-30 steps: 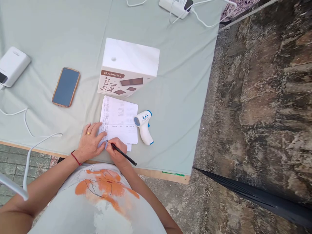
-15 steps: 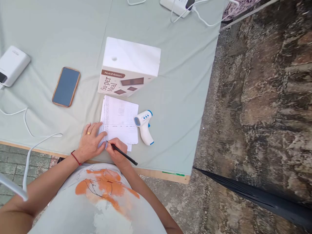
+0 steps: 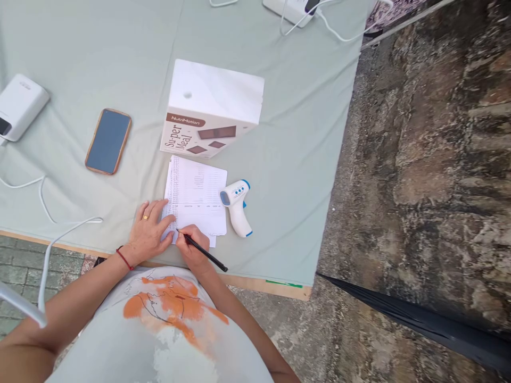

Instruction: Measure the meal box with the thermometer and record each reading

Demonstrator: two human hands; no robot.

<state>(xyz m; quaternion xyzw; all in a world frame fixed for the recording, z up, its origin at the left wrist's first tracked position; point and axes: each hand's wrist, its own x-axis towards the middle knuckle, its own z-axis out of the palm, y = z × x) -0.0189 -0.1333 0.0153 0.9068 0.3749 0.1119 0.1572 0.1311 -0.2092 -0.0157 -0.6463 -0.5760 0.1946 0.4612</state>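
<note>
My right hand [image 3: 193, 247] grips a black pen [image 3: 206, 252], its tip on the lower left part of a spiral notebook [image 3: 199, 199] with printed rows. My left hand [image 3: 149, 231] lies flat with fingers spread over the notebook's left edge, a gold ring and a red bracelet on it. Just right of the pages rests a white and blue infrared thermometer [image 3: 238, 207]. Behind the notebook stands a white box [image 3: 213, 101] printed "NutriMotion Super Meal".
A smartphone [image 3: 108, 141] in a brown case lies left of the box. One white power bank [image 3: 23, 108] sits at far left, another [image 3: 293, 9] at the back, both with white cables. A pale green cloth [image 3: 287, 159] covers the table, beside stone ground [image 3: 399, 213] on the right.
My right hand and the pen have shifted slightly to the right along the page. My left hand stays in place.
</note>
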